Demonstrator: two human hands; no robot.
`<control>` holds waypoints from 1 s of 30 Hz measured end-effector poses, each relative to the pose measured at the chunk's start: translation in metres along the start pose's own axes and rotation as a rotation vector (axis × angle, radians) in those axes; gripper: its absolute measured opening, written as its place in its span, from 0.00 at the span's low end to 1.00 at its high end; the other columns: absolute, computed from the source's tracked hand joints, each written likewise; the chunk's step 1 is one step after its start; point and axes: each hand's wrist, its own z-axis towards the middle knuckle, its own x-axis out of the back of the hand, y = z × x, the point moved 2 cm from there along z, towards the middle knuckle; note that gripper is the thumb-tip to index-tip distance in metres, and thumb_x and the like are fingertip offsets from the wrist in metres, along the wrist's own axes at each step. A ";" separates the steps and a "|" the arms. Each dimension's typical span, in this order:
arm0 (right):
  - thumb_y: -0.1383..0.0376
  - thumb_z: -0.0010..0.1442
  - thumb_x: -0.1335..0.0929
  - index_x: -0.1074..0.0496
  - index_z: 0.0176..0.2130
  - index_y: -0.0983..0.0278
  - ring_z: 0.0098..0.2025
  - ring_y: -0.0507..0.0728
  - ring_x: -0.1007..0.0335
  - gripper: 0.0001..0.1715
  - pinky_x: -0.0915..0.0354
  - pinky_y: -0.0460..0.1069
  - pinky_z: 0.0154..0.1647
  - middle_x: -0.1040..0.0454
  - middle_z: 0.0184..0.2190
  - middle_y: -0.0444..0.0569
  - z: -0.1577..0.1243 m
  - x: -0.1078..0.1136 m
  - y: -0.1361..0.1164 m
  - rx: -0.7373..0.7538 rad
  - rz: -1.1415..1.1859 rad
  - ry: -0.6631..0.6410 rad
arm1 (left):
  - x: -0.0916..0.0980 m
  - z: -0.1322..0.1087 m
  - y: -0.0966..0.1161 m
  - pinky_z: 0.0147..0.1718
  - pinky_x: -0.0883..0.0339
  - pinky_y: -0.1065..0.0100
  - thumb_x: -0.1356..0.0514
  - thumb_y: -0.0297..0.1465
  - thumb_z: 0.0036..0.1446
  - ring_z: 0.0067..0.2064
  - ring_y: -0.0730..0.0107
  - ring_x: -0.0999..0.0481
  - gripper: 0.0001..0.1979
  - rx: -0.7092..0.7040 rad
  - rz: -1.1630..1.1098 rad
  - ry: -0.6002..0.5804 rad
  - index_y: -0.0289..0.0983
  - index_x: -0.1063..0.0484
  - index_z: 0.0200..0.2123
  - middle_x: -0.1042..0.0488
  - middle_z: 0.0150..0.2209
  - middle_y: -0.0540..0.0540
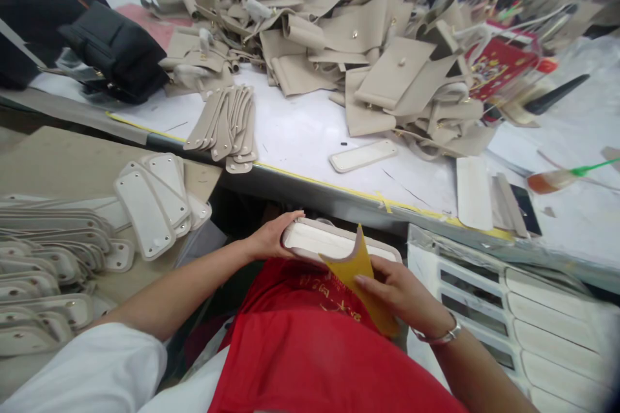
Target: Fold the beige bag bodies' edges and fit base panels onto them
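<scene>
My left hand (274, 237) is closed round the left end of a stack of white oblong leather pieces (320, 242), held over my lap just below the table edge. My right hand (397, 290) holds a yellow paper strip (361, 271) that curls up from the top piece of the stack, fingers pressed on it. A red apron (310, 348) covers my lap beneath both hands.
A white worktable (300, 129) carries a big heap of beige leather flaps (368, 45), a fan of beige strips (227, 122) and one white oblong piece (363, 155). More white pieces (150, 200) lie stacked at left, others in rows at right (533, 310). A black bag (116, 51) sits far left.
</scene>
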 end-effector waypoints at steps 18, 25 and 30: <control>0.51 0.51 0.34 0.25 0.35 0.64 0.30 0.56 0.33 0.21 0.37 0.47 0.28 0.25 0.30 0.46 0.034 -0.086 0.007 -0.115 0.355 0.135 | -0.024 -0.006 -0.017 0.51 0.40 0.65 0.36 0.37 0.44 0.52 0.60 0.32 0.37 0.096 -0.167 0.178 0.38 0.46 0.57 0.33 0.53 0.41; 0.47 0.47 0.32 0.27 0.32 0.66 0.17 0.49 0.39 0.25 0.41 0.44 0.17 0.28 0.21 0.43 0.045 -0.109 0.006 -0.313 0.571 0.054 | -0.026 -0.003 -0.027 0.50 0.40 0.61 0.40 0.33 0.48 0.49 0.57 0.31 0.25 0.228 -0.075 0.223 0.38 0.38 0.52 0.29 0.48 0.40; 0.47 0.44 0.30 0.27 0.32 0.67 0.17 0.47 0.37 0.26 0.42 0.42 0.15 0.27 0.23 0.44 0.053 -0.122 0.009 -0.378 0.624 0.016 | -0.020 -0.011 -0.019 0.51 0.42 0.60 0.40 0.33 0.49 0.50 0.56 0.32 0.23 0.332 -0.110 0.215 0.40 0.36 0.50 0.29 0.48 0.43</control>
